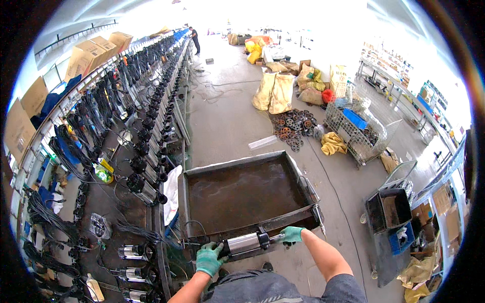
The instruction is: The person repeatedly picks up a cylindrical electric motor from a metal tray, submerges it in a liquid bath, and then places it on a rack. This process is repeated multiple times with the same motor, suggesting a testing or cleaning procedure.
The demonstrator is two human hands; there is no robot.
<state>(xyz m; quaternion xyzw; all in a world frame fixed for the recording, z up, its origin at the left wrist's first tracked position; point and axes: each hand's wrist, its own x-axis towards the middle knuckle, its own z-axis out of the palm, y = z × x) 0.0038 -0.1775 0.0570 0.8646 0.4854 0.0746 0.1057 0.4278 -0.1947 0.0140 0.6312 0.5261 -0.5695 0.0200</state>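
Observation:
A steel cylinder with black ends [243,244], which looks like a submersible pump, lies sideways in front of me along the near rim of a large metal tank [237,222]. My left hand [208,258], in a green glove, is closed on its left black end, next to a dark cable. My right hand [292,235], also gloved in green, is closed round a thin metal rod [276,238] at the pump's right end. The fingertips of my right hand are partly hidden. Dark brown liquid or residue covers the inside of the tank.
A long bench [116,212] on the left carries several similar pumps [144,188] and coiled black cables. Beyond the tank lie a pile of black rings [294,126] and sacks [281,93]. Right stand a wire cage cart [353,129] and a black bin [391,209]. Another person [194,40] stands far off.

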